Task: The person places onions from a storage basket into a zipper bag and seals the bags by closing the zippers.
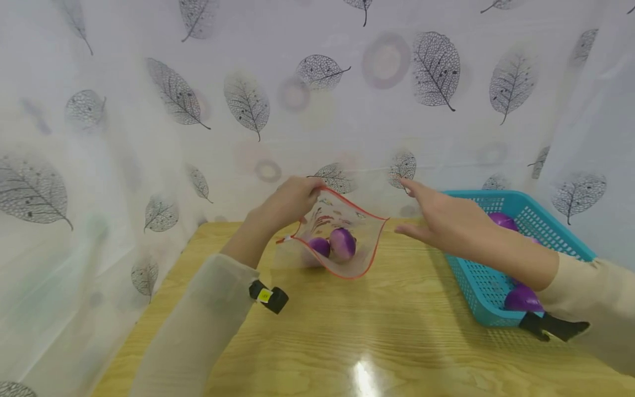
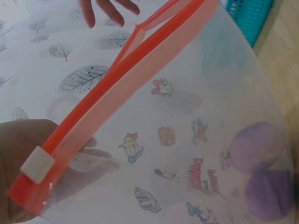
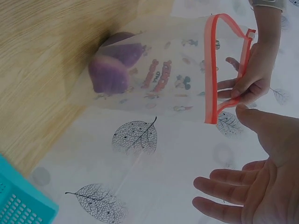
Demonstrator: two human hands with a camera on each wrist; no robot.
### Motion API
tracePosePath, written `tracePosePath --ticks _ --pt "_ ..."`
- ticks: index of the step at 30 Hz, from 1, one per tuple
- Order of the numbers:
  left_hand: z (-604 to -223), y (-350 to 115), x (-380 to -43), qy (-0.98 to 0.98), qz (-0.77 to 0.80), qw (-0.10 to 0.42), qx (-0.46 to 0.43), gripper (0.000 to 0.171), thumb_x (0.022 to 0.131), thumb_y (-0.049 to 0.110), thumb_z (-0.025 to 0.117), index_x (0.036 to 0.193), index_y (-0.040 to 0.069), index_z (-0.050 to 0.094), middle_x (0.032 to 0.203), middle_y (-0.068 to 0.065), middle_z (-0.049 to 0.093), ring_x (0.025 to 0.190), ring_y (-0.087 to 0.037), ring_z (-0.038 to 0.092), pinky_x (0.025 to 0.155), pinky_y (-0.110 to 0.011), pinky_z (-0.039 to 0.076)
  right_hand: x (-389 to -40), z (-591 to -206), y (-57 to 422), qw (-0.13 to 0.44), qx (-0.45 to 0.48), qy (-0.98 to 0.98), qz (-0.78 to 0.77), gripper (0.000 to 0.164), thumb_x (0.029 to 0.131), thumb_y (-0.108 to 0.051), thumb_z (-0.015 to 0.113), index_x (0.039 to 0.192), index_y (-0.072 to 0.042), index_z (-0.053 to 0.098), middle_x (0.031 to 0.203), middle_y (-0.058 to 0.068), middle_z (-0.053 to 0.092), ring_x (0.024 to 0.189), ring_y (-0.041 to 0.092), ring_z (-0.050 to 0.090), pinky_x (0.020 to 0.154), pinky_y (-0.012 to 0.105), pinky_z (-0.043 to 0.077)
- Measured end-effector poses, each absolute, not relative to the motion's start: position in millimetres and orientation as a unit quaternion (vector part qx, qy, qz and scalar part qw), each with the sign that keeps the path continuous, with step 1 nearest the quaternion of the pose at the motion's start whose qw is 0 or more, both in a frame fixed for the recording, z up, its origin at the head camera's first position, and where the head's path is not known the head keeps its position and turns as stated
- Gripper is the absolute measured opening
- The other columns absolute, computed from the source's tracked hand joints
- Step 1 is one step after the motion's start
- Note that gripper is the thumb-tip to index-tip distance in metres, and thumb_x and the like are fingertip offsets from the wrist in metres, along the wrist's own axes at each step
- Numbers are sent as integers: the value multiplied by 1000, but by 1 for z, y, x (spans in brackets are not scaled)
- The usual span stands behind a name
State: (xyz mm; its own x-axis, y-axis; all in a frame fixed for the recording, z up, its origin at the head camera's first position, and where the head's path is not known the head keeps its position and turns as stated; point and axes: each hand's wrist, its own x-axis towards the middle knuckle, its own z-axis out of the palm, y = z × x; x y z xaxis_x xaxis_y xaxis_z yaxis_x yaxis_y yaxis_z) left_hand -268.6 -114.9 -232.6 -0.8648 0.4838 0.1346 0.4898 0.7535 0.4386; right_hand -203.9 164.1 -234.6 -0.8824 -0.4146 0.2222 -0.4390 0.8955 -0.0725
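Note:
My left hand point(image 1: 291, 203) grips the red-edged rim of a translucent zip bag point(image 1: 364, 251), its thumb outside and fingers inside the mouth. The bag stands with its mouth spread wide, showing cartoon prints. Inside lie purple rounded things with paler patches, one oval point(image 1: 342, 244) and one beside it point(image 1: 319, 246); their kind is unclear. A white slider point(image 2: 37, 164) sits at one end of the red zip, beside the left hand. To the right of the bag, my right hand point(image 1: 444, 220) hovers with fingers extended and holds nothing. In the right wrist view its thumb appears close to the bag's rim.
A turquoise slotted basket point(image 1: 468, 284) stands on the right of the wooden table point(image 1: 307, 342), partly behind my right forearm. More purple things point(image 1: 523, 299) lie in it. A leaf-printed translucent curtain point(image 1: 337, 127) hangs behind the table and along its left side.

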Motion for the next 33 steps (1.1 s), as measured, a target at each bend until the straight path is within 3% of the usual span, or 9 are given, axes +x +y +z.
tracePosePath --ticks 6,11,16,22,33 --pt "-232 -114 -268 -937 -237 5 -258 33 102 8 38 130 2 53 125 -17 59 64 -21 62 56 -22 55 -202 -237 173 111 229 -966 39 83 89 -54 57 150 -9 22 139 23 46 54 16 51 32 24 29" --pt "-232 -114 -269 -937 -238 5 -256 33 101 8 38 129 2 53 123 -17 59 63 -20 60 56 -22 54 -201 -243 181 119 241 -963 25 80 88 -47 62 147 -6 26 128 23 56 51 12 48 32 24 27" --pt "-233 -115 -270 -936 -236 13 -260 32 101 7 38 128 3 55 122 -16 61 60 -18 59 55 -22 54 -202 -249 189 127 251 -960 -9 78 85 -41 68 143 -2 32 123 25 59 60 17 59 32 21 25" --pt "-232 -117 -269 -937 -239 8 -256 33 101 7 38 129 4 55 122 -15 60 58 -18 57 54 -24 54 -205 -260 197 110 252 -960 -50 80 85 -43 67 143 1 33 128 30 53 81 35 67 33 19 22" --pt "-232 -118 -269 -938 -234 5 -256 34 101 8 37 131 5 54 124 -14 59 57 -18 56 55 -24 53 -206 -278 214 125 285 -945 -102 74 83 -39 71 137 2 41 115 23 62 85 36 66 34 21 30"
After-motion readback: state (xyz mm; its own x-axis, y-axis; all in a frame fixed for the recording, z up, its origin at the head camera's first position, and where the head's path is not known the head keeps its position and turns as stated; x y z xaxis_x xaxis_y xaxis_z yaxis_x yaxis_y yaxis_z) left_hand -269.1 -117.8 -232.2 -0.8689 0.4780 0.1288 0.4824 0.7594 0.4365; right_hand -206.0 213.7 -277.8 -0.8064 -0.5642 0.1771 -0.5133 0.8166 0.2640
